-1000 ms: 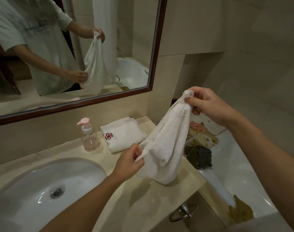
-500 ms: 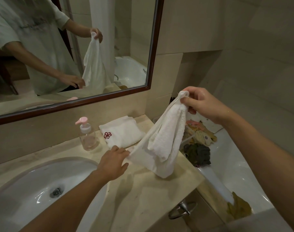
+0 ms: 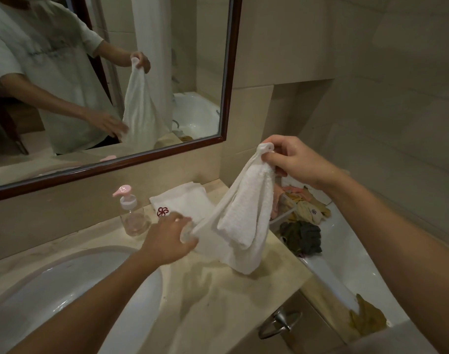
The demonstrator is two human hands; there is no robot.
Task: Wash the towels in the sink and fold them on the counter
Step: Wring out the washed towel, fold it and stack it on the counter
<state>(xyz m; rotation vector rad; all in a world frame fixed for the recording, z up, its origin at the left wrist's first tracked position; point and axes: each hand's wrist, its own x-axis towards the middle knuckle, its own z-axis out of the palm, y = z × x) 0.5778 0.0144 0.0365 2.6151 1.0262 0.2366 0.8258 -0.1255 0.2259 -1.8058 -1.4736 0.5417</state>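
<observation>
A white towel (image 3: 244, 221) hangs in the air over the right end of the beige counter (image 3: 218, 297). My right hand (image 3: 292, 159) pinches its top corner, raised high. My left hand (image 3: 167, 238) grips a lower corner, pulled out to the left just above the counter. A second white towel (image 3: 182, 200) with a red flower emblem lies folded on the counter by the wall. The white sink (image 3: 65, 290) is at the lower left.
A clear soap pump bottle (image 3: 131, 213) with a pink top stands between sink and folded towel. A bathtub (image 3: 346, 264) to the right holds a heap of coloured cloths (image 3: 302, 218). A mirror (image 3: 103, 80) hangs above. A metal handle (image 3: 279, 323) sticks out below the counter.
My left hand let go of the towel's edge, dropped toward the counter, then took hold of a lower corner. My right hand stayed raised with the top corner.
</observation>
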